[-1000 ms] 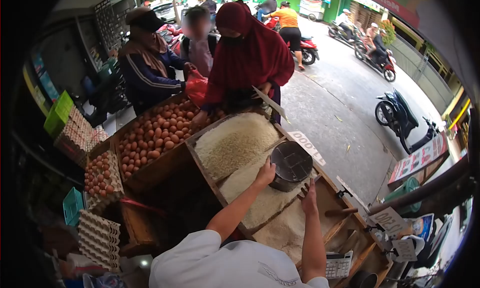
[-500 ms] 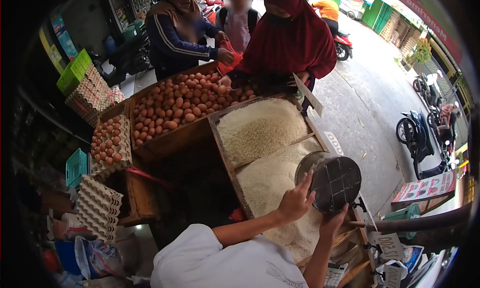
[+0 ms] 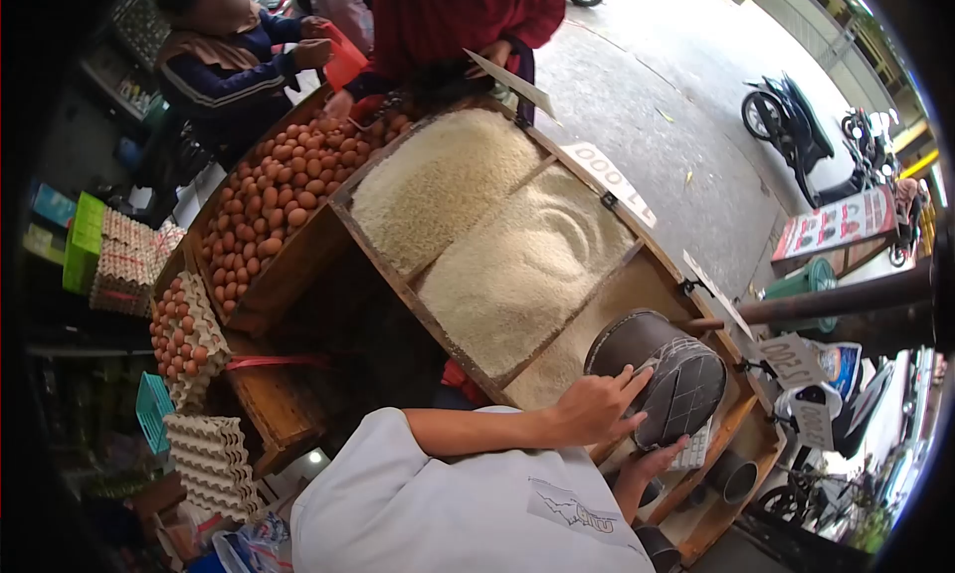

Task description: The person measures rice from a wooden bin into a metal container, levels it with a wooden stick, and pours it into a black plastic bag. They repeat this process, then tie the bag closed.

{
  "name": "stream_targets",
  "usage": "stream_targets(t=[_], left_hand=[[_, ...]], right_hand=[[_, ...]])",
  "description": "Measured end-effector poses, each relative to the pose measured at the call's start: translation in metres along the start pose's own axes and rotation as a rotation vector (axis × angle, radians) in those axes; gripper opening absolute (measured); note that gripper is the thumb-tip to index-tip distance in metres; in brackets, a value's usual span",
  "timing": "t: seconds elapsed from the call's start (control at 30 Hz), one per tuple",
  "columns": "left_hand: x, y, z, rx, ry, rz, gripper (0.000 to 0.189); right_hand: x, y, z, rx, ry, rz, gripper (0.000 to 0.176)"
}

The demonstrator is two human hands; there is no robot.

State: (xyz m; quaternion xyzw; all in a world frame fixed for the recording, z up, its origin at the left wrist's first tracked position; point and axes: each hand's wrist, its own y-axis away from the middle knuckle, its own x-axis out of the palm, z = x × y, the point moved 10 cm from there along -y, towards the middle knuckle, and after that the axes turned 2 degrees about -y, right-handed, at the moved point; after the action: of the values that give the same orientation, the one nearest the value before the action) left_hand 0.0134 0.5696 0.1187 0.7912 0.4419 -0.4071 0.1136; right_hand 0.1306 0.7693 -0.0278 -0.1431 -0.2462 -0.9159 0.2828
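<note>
A dark round bucket (image 3: 698, 399), its base crossed by pale lines, is tipped over with the base towards me. My left hand (image 3: 602, 404) lies against its side, fingers stretched along the edge of the base. From below, my right hand (image 3: 652, 466) grips the lower rim. The mouth is hidden. Beneath and beside it is a compartment of rice (image 3: 557, 372). Farther off, another rice heap (image 3: 527, 285) has curved ridges pressed into its surface. A wooden divider separates it from a third rice heap (image 3: 448, 175).
Brown eggs (image 3: 288, 185) fill a wooden bin; others sit on a tray (image 3: 207, 319) near stacked egg cartons (image 3: 209, 464). A calculator (image 3: 693, 452) and dark cups (image 3: 734, 477) are at right. Price cards (image 3: 609, 180) line the edge. A person in red (image 3: 463, 21) stands beyond the stall.
The bucket, in both hands, has moved from above the middle rice heap to the nearer compartment. The view has turned right, and the ridged rice is uncovered.
</note>
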Motion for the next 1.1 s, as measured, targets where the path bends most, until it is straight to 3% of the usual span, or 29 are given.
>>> stream_targets(t=[0.1,0.13,0.2,0.27,0.3,0.4,0.53,0.6,0.77,0.9,0.97,1.0,1.1], left_hand=[[0.006,-0.016,0.031,-0.064,0.219,-0.055,0.041],[0.02,-0.023,0.056,-0.13,0.222,-0.056,0.035],[0.061,-0.031,0.095,-0.025,-0.301,0.001,0.039],[0.104,-0.02,0.116,0.126,-0.538,0.209,0.052],[0.113,-0.017,0.13,0.138,-0.535,0.213,0.052],[0.124,-0.012,0.149,0.302,-0.605,0.224,0.076],[0.12,-0.027,0.189,0.324,-0.625,0.307,0.074],[0.114,-0.042,0.216,0.303,-0.797,0.31,0.072],[0.076,-0.067,0.224,0.147,-0.85,0.239,0.068],[0.115,-0.019,0.203,0.153,-0.652,0.45,0.065],[0.088,-0.024,0.193,0.085,-0.527,0.241,0.062],[0.072,-0.024,0.194,0.074,-0.54,0.243,0.062],[-0.022,-0.016,0.235,-0.329,-0.474,-0.167,0.058]], right_hand=[[-0.033,0.01,0.022,0.014,-0.015,-0.21,0.057],[-0.033,0.013,0.03,-0.018,-0.025,-0.166,0.058],[-0.035,0.023,0.046,-0.039,-0.024,-0.223,0.058],[-0.042,0.022,0.048,-0.001,-0.057,-0.198,0.06],[-0.044,0.023,0.052,-0.008,-0.061,-0.208,0.06],[-0.047,0.026,0.056,-0.022,-0.056,-0.266,0.059],[-0.055,0.027,0.049,-0.017,-0.06,-0.307,0.059],[-0.06,0.026,0.044,-0.019,-0.054,-0.323,0.059],[-0.076,0.018,0.025,0.019,-0.036,-0.276,0.059],[-0.073,0.015,0.018,0.04,-0.047,-0.265,0.058],[-0.068,0.012,0.022,0.019,0.003,-0.248,0.058],[-0.067,0.011,0.02,0.035,-0.004,-0.248,0.057],[-0.077,0.006,0.025,-0.018,0.134,-0.292,0.058]])
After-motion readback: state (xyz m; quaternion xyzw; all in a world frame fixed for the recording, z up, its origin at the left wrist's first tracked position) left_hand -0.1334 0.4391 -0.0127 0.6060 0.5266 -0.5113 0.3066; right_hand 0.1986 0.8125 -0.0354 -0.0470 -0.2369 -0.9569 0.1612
